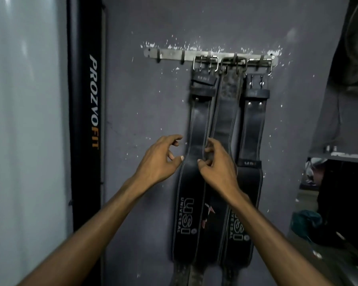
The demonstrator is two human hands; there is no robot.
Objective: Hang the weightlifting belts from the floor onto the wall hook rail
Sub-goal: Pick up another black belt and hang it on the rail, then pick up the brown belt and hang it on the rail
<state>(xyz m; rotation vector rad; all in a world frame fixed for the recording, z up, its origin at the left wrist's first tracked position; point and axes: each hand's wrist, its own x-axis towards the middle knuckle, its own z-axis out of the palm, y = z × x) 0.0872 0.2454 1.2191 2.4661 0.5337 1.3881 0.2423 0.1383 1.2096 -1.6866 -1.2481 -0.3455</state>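
Note:
Three black leather weightlifting belts hang by their buckles from a metal hook rail (174, 53) on the grey wall. The left belt (196, 124) carries a USI print, the middle belt (224, 116) shows its worn inner side, and the right belt (253, 129) is partly hidden by my right forearm. My left hand (159, 159) hovers just left of the left belt, fingers apart and holding nothing. In front of the left and middle belts, my right hand (215, 164) has curled, separated fingers near their edges; no firm grip shows.
Two bare hooks stay free at the rail's left end (158, 56). A black upright pad marked PROZVOFIT (93, 100) stands left of the wall, beside a pale panel (25, 120). A shelf and dark clutter (339, 182) sit at the right.

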